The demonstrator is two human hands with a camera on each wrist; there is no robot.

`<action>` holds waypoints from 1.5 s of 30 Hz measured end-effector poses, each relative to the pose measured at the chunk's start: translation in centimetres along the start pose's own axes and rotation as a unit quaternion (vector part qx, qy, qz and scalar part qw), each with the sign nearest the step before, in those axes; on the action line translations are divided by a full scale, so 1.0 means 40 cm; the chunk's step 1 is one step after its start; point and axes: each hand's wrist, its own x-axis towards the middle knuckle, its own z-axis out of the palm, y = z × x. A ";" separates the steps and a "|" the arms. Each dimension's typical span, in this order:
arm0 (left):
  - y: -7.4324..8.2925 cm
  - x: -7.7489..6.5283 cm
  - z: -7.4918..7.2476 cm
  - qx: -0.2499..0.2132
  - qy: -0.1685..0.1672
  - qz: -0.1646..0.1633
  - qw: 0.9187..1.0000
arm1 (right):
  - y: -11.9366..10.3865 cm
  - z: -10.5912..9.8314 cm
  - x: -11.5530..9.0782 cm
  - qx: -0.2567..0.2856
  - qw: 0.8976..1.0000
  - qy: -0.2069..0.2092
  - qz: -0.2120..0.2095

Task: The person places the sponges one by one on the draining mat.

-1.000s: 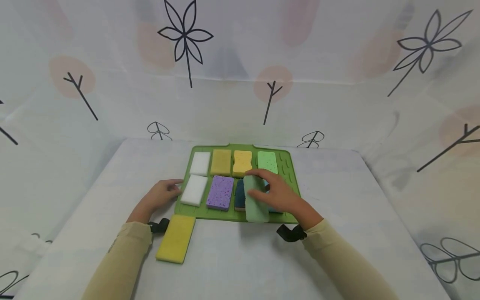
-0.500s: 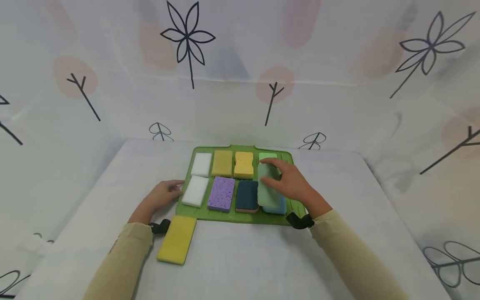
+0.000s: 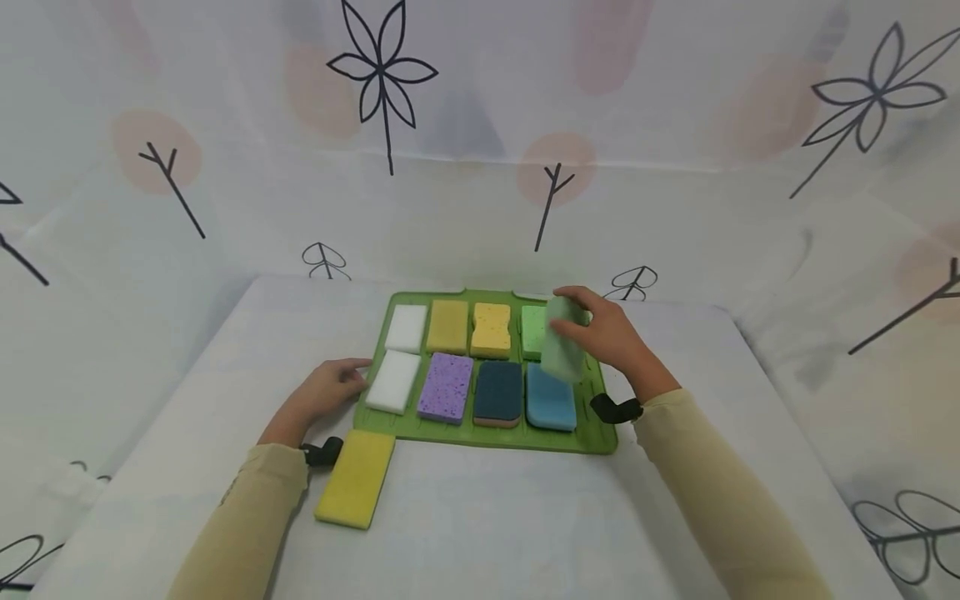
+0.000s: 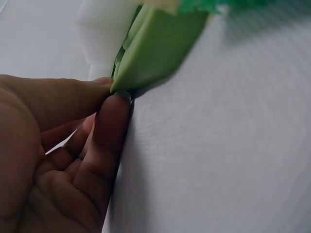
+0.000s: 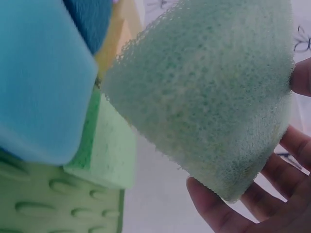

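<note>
My right hand [image 3: 611,337] grips a pale green porous sponge [image 3: 562,358] and holds it raised over the right side of a green ridged mat [image 3: 600,437]. In the right wrist view the sponge [image 5: 204,97] bends slightly between thumb and fingers. Beneath and beside it lie a blue sponge [image 3: 551,404] and a light green speckled sponge [image 3: 533,332]. At the mat's left edge my left hand [image 3: 322,396] stays low; in the left wrist view its thumb and forefinger pinch the mat's corner [image 4: 160,48].
On the mat also sit a dark blue sponge [image 3: 498,392], a purple sponge [image 3: 446,387], two white sponges [image 3: 393,382], a mustard sponge [image 3: 447,326] and a notched yellow sponge [image 3: 491,331]. A yellow sponge [image 3: 356,479] lies on the white tablecloth by the left wrist.
My right hand has carried the pale green sponge rightward and away from me, uncovering the dark blue and blue sponges. My left hand has stayed at the mat's edge.
</note>
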 end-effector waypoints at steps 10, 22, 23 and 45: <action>-0.001 -0.001 0.002 -0.002 0.001 0.003 1.000 | 0.057 -0.014 0.044 0.012 0.999 -0.005 0.039; -0.005 0.004 0.003 -0.002 0.005 -0.006 1.000 | 0.120 -0.022 0.079 0.014 0.998 -0.002 0.061; -0.005 0.004 0.003 -0.002 0.006 -0.005 1.000 | 0.123 -0.021 0.081 0.011 0.998 -0.002 0.062; 0.001 0.000 0.003 -0.004 0.006 -0.018 1.000 | 0.217 0.042 0.158 -0.058 0.994 -0.055 0.072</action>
